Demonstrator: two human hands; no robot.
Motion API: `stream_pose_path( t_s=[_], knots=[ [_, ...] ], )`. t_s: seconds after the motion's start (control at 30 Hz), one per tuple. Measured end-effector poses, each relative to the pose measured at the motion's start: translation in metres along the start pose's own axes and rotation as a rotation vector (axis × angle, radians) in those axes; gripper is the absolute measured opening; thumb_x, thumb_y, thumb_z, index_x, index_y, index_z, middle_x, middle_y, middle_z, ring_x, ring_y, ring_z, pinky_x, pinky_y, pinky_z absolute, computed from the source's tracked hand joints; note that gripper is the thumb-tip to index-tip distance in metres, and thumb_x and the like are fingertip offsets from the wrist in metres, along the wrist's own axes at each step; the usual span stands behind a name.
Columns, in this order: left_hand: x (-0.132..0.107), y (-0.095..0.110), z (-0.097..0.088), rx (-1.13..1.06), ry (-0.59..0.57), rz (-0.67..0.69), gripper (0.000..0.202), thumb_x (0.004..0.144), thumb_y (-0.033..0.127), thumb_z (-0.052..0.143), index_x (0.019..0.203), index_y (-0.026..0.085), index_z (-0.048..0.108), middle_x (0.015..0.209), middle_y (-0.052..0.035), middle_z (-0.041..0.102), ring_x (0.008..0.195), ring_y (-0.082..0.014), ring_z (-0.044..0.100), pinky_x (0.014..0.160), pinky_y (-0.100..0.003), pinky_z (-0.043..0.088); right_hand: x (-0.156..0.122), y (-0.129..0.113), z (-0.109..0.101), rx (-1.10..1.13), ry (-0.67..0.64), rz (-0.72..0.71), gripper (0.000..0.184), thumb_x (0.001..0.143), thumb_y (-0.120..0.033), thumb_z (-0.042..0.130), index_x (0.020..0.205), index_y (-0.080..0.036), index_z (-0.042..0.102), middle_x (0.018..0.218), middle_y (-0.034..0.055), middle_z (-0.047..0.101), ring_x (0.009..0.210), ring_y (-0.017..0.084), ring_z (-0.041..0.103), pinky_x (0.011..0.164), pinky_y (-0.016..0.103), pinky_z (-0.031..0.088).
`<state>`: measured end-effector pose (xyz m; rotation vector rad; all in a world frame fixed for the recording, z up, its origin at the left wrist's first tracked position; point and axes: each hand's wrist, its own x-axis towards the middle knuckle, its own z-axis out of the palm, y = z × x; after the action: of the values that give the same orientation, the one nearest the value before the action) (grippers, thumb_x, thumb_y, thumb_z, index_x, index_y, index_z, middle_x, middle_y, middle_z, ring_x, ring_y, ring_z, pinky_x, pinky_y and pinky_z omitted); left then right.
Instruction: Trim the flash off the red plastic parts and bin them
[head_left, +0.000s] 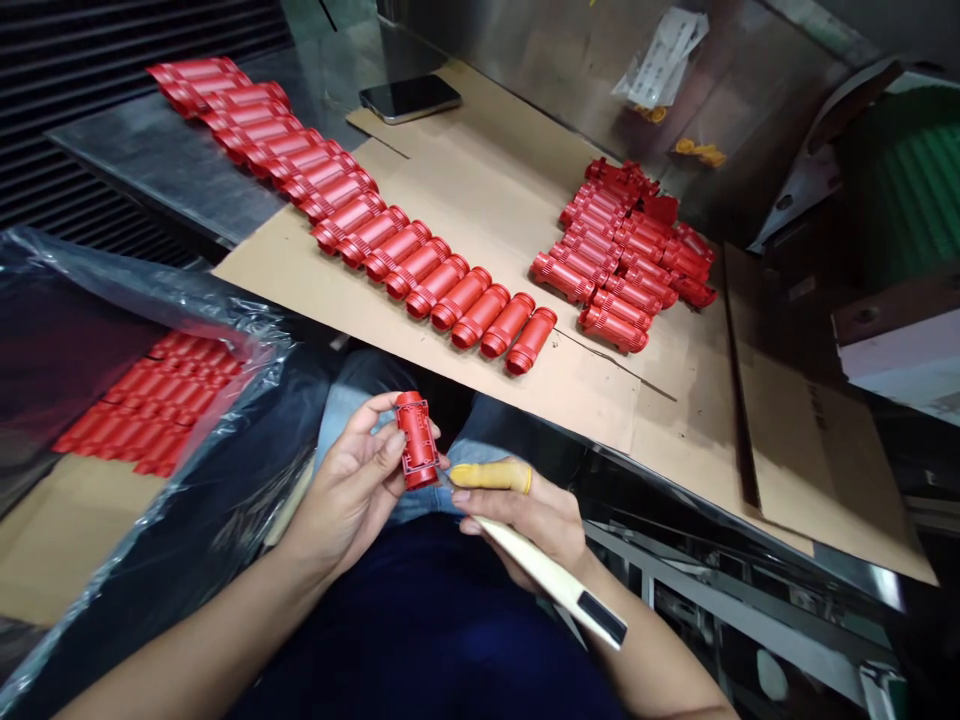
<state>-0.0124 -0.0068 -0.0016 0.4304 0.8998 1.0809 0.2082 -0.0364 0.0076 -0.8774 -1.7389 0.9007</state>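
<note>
My left hand [360,475] grips a red plastic cylindrical part [415,440] upright above my lap, its open side with a pale rectangular outline facing me. My right hand [532,515], with a yellow finger cot [491,475] on the index finger, is closed around a knife with a long cream handle [540,565] and a black end. The blade's tip lies at the lower right edge of the red part, seemingly touching it. Beyond my hands, a long slanting row of similar red parts [405,250] lies on cardboard.
A cardboard-covered table [592,400] carries a heap of red parts [622,250] at right and a phone [410,98] at the back. At lower left, a plastic-lined box [274,345] holds layered red parts. A plastic packet [664,55] and yellow finger cots [699,152] are at the back.
</note>
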Motion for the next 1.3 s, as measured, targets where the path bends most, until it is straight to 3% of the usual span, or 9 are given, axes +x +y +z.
stream_pose_path(
  t_s=[0.2, 0.3, 0.43, 0.67, 0.83, 0.93, 1.07, 1.2, 1.3],
  knots=[
    [0.001, -0.005, 0.002, 0.035, -0.019, 0.095, 0.042, 0.095, 0.026, 0.085, 0.130, 0.025, 0.063, 0.113, -0.0082, 0.080, 0.091, -0.0212, 0.081, 0.079, -0.030, 0.066, 0.005, 0.003, -0.001, -0.060, 0.102, -0.090, 0.032, 0.103, -0.013, 0.075, 0.134, -0.020, 0.078, 0.126, 0.0149, 0.081, 0.109, 0.026, 0.082, 0.092, 0.040, 0.072],
    [0.001, -0.010, 0.000, 0.111, -0.044, 0.187, 0.034, 0.091, 0.021, 0.089, 0.117, 0.024, 0.066, 0.111, -0.0066, 0.082, 0.097, -0.0230, 0.081, 0.087, -0.035, 0.066, 0.008, 0.004, 0.005, -0.104, 0.178, -0.067, 0.030, 0.104, -0.013, 0.073, 0.132, -0.022, 0.078, 0.122, 0.0134, 0.082, 0.109, 0.026, 0.080, 0.092, 0.042, 0.071],
    [-0.003, -0.016, -0.006, 0.239, -0.063, 0.258, 0.024, 0.091, 0.016, 0.089, 0.108, 0.022, 0.073, 0.114, -0.0073, 0.082, 0.107, -0.0241, 0.079, 0.098, -0.037, 0.064, 0.015, 0.007, 0.017, -0.110, 0.180, -0.126, 0.035, 0.103, -0.012, 0.073, 0.136, -0.021, 0.075, 0.121, 0.0126, 0.082, 0.110, 0.028, 0.079, 0.092, 0.043, 0.071],
    [-0.006, -0.016, -0.006, 0.278, -0.082, 0.295, 0.022, 0.091, 0.012, 0.087, 0.106, 0.022, 0.075, 0.112, -0.0052, 0.083, 0.103, -0.0197, 0.079, 0.095, -0.030, 0.064, 0.019, 0.007, 0.022, -0.118, 0.187, -0.195, 0.042, 0.098, -0.005, 0.073, 0.138, -0.018, 0.073, 0.124, 0.0147, 0.081, 0.111, 0.030, 0.079, 0.092, 0.042, 0.071],
    [-0.004, -0.018, -0.005, 0.263, -0.109, 0.276, 0.021, 0.091, 0.013, 0.087, 0.105, 0.021, 0.074, 0.109, -0.0060, 0.083, 0.099, -0.0201, 0.080, 0.090, -0.029, 0.065, 0.018, 0.008, 0.024, -0.168, 0.196, -0.209, 0.037, 0.103, -0.010, 0.071, 0.138, -0.020, 0.072, 0.121, 0.0134, 0.081, 0.107, 0.027, 0.079, 0.089, 0.041, 0.071],
    [-0.003, -0.017, -0.006, 0.245, -0.106, 0.280, 0.024, 0.092, 0.012, 0.086, 0.109, 0.022, 0.073, 0.110, -0.0058, 0.083, 0.101, -0.0204, 0.080, 0.092, -0.030, 0.064, 0.015, 0.005, 0.019, -0.124, 0.196, -0.152, 0.033, 0.102, -0.010, 0.071, 0.134, -0.021, 0.074, 0.118, 0.0133, 0.082, 0.105, 0.027, 0.078, 0.088, 0.043, 0.069],
    [-0.004, -0.012, -0.010, 0.181, -0.168, 0.210, 0.040, 0.099, 0.017, 0.080, 0.132, 0.033, 0.065, 0.119, -0.0068, 0.083, 0.107, -0.0236, 0.080, 0.090, -0.034, 0.065, 0.008, 0.000, 0.000, -0.016, 0.226, 0.089, 0.024, 0.103, -0.012, 0.071, 0.123, -0.024, 0.077, 0.112, 0.0105, 0.081, 0.106, 0.027, 0.079, 0.091, 0.044, 0.068],
    [-0.009, -0.006, -0.006, 0.186, -0.237, 0.085, 0.044, 0.101, 0.026, 0.077, 0.145, 0.030, 0.069, 0.139, -0.0140, 0.077, 0.101, -0.0244, 0.080, 0.090, -0.035, 0.066, 0.015, 0.000, -0.014, -0.061, 0.235, 0.218, 0.018, 0.104, -0.015, 0.070, 0.116, -0.024, 0.079, 0.110, 0.0094, 0.079, 0.096, 0.023, 0.078, 0.085, 0.038, 0.066],
    [-0.014, 0.000, -0.001, 0.150, -0.189, -0.102, 0.045, 0.103, 0.030, 0.075, 0.147, 0.030, 0.075, 0.150, -0.0136, 0.072, 0.098, -0.0223, 0.078, 0.085, -0.030, 0.065, 0.026, 0.002, -0.016, -0.037, 0.106, 0.308, 0.011, 0.104, -0.023, 0.071, 0.108, -0.023, 0.081, 0.102, 0.0072, 0.079, 0.089, 0.019, 0.075, 0.083, 0.034, 0.063]
  ],
)
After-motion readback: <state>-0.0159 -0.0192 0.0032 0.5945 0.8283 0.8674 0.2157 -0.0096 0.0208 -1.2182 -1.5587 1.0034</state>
